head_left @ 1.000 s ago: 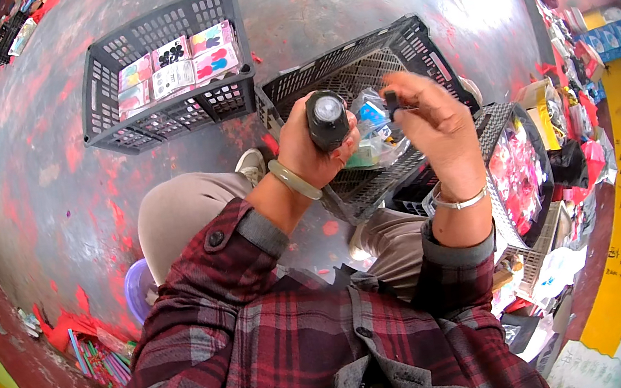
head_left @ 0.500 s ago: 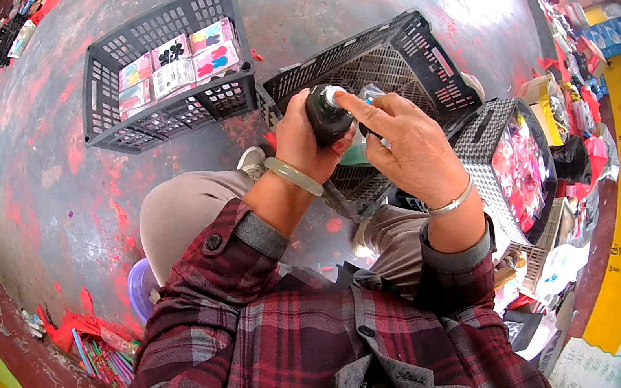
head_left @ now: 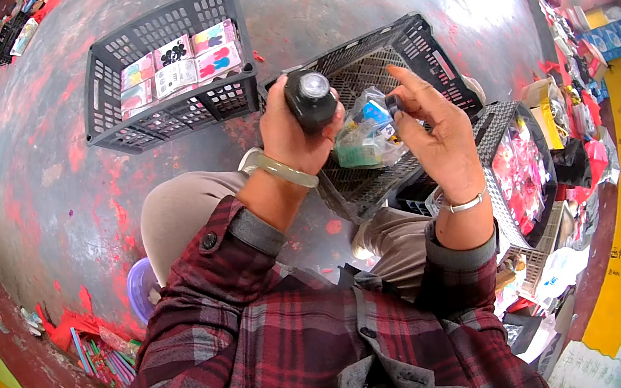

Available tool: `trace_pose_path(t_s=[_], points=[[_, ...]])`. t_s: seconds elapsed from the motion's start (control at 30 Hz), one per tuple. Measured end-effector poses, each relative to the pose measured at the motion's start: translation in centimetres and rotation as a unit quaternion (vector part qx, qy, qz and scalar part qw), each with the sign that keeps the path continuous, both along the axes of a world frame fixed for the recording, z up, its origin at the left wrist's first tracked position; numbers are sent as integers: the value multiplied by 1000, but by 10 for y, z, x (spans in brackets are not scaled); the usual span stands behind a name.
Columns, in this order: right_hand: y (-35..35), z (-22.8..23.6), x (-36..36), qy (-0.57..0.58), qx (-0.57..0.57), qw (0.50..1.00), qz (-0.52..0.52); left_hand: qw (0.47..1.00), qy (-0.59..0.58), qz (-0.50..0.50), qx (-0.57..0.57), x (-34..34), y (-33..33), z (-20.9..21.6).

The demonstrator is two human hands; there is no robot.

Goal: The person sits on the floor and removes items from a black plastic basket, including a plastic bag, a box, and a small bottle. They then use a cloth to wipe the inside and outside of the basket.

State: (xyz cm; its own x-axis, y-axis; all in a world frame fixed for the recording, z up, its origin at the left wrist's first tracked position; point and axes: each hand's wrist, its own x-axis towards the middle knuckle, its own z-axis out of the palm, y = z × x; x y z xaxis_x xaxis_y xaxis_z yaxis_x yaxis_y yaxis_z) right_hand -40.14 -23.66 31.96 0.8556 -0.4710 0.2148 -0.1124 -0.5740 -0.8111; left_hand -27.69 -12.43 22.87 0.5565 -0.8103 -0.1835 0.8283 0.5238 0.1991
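Observation:
My left hand [head_left: 287, 140] is wrapped round a dark bottle [head_left: 309, 115], its round, silvery-white mouth tilted up toward me. A small dark cap [head_left: 393, 105] sits between the thumb and fingers of my right hand [head_left: 443, 136], apart from the bottle, with the index finger stretched out. Below both hands stands a black plastic crate [head_left: 445, 64]. Inside it, between my hands, lies a clear plastic bag [head_left: 371, 143] with green and blue contents. My right hand partly covers the crate.
Left of it, a dark crate [head_left: 95, 117] holds several flat packs [head_left: 175, 76]. At right, another crate [head_left: 485, 134] carries red and pink goods, beside heaped packages along the wall. A purple tub [head_left: 139, 289] stands by my left leg, near bundled coloured sticks [head_left: 102, 360].
My right hand has drawn away from the bottle's mouth, rightward, with the dark cap. The bottle has shifted slightly left, and the bag in the crate shows more.

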Motion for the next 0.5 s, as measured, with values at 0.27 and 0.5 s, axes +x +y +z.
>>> trace_pose_path(t_s=[0.27, 0.5], points=[[-7, 0, 3, -39, 239, 970, -29, 992, 45, 19, 120, -16, -2, 26], [-23, -3, -1, -110, 478, 870, 41, 989, -47, -12, 136, -21, -3, 37]])
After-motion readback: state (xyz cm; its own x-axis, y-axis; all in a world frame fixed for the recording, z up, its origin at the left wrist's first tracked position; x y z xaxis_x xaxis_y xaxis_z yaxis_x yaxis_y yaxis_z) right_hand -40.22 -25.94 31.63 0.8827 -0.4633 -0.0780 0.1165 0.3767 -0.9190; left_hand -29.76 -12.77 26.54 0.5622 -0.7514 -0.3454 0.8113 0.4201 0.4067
